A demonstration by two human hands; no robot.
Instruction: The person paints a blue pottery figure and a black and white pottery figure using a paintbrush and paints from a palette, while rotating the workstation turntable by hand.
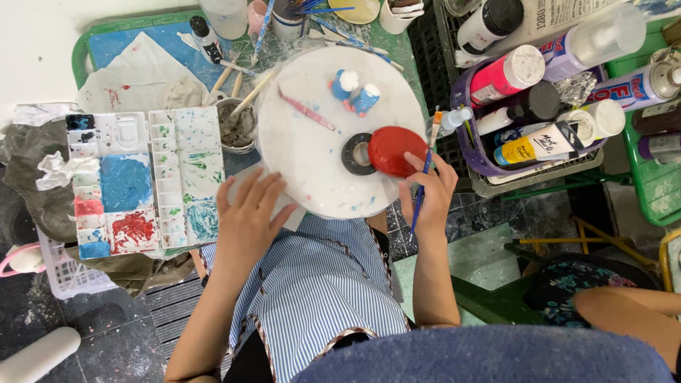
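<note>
Blue fabric (489, 354) filled the bottom edge closest to the lens, and just above it sat a blue-and-white striped apron (323, 284) over the person's lap. Up from there, the left hand (248, 216) lay flat with its fingers spread wide, palm down, holding nothing and resting at the lower left rim of the round white turntable (312, 152). Over on the other side, the right hand (428, 193) was closed around a thin blue-handled paintbrush (424, 177), its fingertips touching the edge of the red oval piece (394, 150) (glossy, freshly coloured by the look of it). That red piece sat on the right part of the turntable, overlapping a black ring (357, 154) near the middle. Further back on the same disc stood two small blue-and-white figures (355, 91), side by side, with a pink-smeared tool (306, 110) lying just left of them. Left of the turntable, two white paint palettes (145, 181) lay next to each other, their wells stained blue, red and green, and a small bowl of grey slurry (236, 128) sat between palettes and disc. Right of the disc, a purple basket (489, 167) held bottles and tubes, a pink bottle (505, 74) among them. Beneath it all ran the green desk (656, 188), and a second person's bare arm (631, 305) showed at the lower right, well apart from the work.
</note>
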